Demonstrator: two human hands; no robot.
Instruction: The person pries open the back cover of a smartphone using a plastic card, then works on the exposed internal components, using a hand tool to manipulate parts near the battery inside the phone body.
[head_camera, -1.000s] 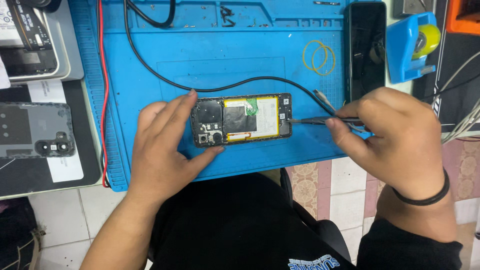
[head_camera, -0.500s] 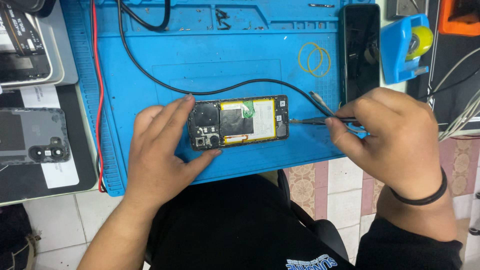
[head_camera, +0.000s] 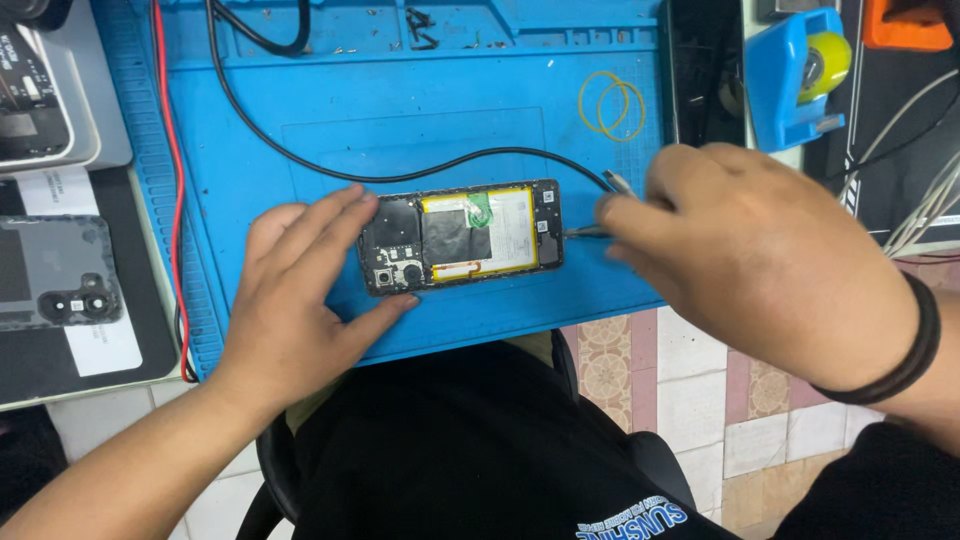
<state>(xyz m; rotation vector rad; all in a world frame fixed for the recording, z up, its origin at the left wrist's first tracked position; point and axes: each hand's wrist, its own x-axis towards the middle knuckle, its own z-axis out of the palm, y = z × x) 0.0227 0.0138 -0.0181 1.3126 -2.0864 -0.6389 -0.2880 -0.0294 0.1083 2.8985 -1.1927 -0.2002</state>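
An opened phone (head_camera: 462, 237) with its back off lies flat on a blue work mat (head_camera: 420, 90), its battery and black circuit cover showing. My left hand (head_camera: 300, 290) rests flat on the mat, fingers spread, pressing the phone's left end. My right hand (head_camera: 750, 250) is closed around a thin metal tool (head_camera: 583, 232) whose tip touches the phone's right end. A black cable (head_camera: 330, 170) curves across the mat to a plug near that tool.
Two yellow rubber bands (head_camera: 612, 103) lie on the mat's right side. A dark phone (head_camera: 705, 70) and a blue tape dispenser (head_camera: 795, 75) sit further right. A grey phone back cover (head_camera: 60, 270) lies at left. Small screws (head_camera: 420, 25) rest at the mat's top.
My right hand has shifted left toward the phone's right end and looms larger in view. The left hand keeps its hold on the phone. The view has drifted slightly.
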